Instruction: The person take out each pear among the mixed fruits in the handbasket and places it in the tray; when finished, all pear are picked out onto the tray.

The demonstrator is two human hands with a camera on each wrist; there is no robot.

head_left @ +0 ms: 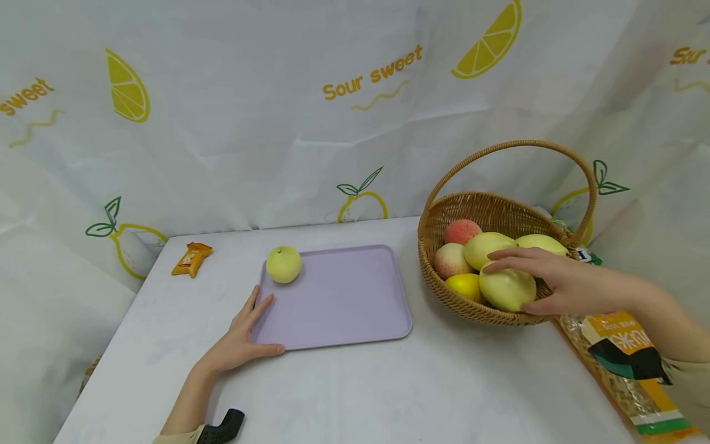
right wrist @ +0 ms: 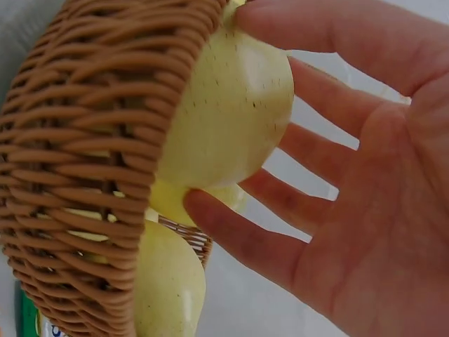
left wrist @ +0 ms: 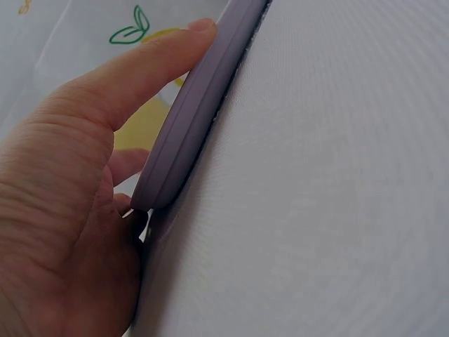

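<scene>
A lilac tray (head_left: 338, 296) lies on the white-covered table with a round yellow-green fruit (head_left: 283, 265) at its far left corner. My left hand (head_left: 240, 338) spans the tray's near left corner, fingers stretched along the left side. Its thumb (left wrist: 168, 60) rests against the tray's outer rim. On the right stands a wicker basket (head_left: 471, 313) of fruit. My right hand (head_left: 566, 280) reaches over its rim and grips a pale yellow pear (head_left: 506, 288), fingers on the far side and thumb at the near side. Small brown flecks mark the pear's skin in the right wrist view.
Two peaches (head_left: 452, 261), a lemon (head_left: 466, 286) and other pale yellow fruits (head_left: 540, 243) fill the basket under its tall arched handle (head_left: 516, 143). An orange packet (head_left: 191, 259) lies far left. Beside the basket lies a long food bag (head_left: 632, 385), under my right arm.
</scene>
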